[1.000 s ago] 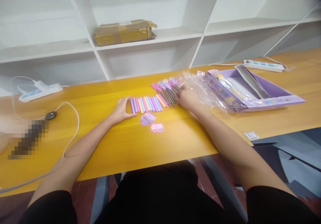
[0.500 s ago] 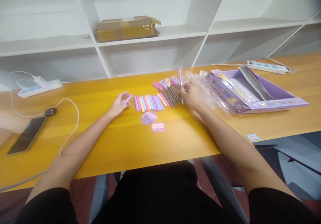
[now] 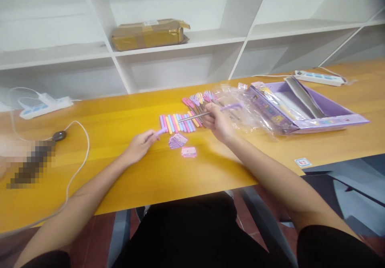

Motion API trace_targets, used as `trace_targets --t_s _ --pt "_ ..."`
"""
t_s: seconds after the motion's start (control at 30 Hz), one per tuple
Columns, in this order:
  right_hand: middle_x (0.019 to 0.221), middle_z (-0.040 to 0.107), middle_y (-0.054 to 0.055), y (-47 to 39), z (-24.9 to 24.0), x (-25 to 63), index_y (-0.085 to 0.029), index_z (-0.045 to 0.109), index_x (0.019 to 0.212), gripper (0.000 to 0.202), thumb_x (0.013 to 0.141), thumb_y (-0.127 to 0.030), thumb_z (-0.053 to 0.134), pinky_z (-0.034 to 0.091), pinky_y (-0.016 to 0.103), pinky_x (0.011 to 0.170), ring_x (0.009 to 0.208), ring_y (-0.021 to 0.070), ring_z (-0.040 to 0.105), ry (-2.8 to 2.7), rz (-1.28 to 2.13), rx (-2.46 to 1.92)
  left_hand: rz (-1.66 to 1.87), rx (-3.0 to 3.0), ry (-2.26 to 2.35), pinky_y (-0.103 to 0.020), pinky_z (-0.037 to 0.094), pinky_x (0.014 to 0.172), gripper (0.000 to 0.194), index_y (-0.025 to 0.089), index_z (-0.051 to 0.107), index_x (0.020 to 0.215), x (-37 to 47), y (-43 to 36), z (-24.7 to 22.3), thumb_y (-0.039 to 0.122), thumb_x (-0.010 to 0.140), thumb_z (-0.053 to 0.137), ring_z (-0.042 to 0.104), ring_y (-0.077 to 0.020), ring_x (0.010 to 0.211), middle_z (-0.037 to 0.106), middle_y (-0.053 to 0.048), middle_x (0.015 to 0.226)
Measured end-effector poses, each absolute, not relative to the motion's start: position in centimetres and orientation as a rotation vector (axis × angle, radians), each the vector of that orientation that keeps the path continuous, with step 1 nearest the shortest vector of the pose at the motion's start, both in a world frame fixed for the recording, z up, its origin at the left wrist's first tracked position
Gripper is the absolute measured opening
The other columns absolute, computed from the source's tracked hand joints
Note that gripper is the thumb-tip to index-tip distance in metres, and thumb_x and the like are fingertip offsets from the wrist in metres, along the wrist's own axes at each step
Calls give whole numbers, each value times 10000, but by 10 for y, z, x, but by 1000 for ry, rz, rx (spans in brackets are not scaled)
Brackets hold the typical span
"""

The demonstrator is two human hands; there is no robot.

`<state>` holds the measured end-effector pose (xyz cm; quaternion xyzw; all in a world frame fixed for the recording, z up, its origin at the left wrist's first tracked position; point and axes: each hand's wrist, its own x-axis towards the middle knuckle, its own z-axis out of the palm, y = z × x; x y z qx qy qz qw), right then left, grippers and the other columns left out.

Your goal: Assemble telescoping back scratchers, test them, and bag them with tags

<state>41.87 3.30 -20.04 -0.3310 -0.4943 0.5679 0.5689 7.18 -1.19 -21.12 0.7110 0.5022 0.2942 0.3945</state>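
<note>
Left hand (image 3: 138, 147): fingers closed on a short, smooth, light purple cylindrical stick (image 3: 161, 131), held at the near left end of a row of pastel cylindrical sticks (image 3: 177, 123) in pink, purple, blue and yellow. Right hand (image 3: 219, 123): fingers clamped around a slim grey rod with a curved purple end (image 3: 194, 117), metallic in look. The rod's tip lies across the row in this view; contact cannot be determined.

Behind the right hand, dark-stemmed sticks with coloured, claw-shaped heads (image 3: 198, 98) lie side by side on the smooth, yellow-brown wooden counter (image 3: 210, 172). Nearer the person are fanned purple printed cards (image 3: 178, 140) and a small pink printed stack (image 3: 189, 152). To the right, crinkled, glossy clear plastic wrapping (image 3: 252, 119) lies against an open, purple printed box with slanted walls (image 3: 333, 124). A brown taped cardboard carton (image 3: 147, 36) rests on a white shelf (image 3: 210, 39).
</note>
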Motion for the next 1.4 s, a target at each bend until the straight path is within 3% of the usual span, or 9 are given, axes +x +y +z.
trace_targets --t_s 0.23,0.93,1.17,1.4 --pt "544 247 -116 14 -229 406 -244 543 845 340 958 -470 770 150 214 463 483 83 122 -1137 1601 -669 618 2244 1281 -320 354 676 464 229 626 874 72 -25 -215 606 1118 507 493 -170 630 568 21 705" --pt "537 272 -116 9 -231 405 -226 610 834 303 964 -448 769 161 217 482 457 76 147 -1212 1668 -564 610 2249 1214 -326 432 707 465 237 731 984 79 -22 -236 621 1123 508 601 -209 685 712 -20 805" --pt "553 310 -110 8 -233 402 -236 618 863 399 965 -576 800 201 217 493 472 88 195 -1308 1632 -564 632 2263 1246 -352 519 817 491 247 821 1074 77 -19 -238 627 1133 517 696 -254 774 796 -53 879" --pt "567 348 -99 6 -235 398 -252 608 878 461 955 -654 821 227 224 494 480 103 236 -1340 1676 -525 653 2269 1238 -390 608 925 544 270 896 1244 72 -16 -241 647 1149 516 809 -304 958 900 -80 1112"
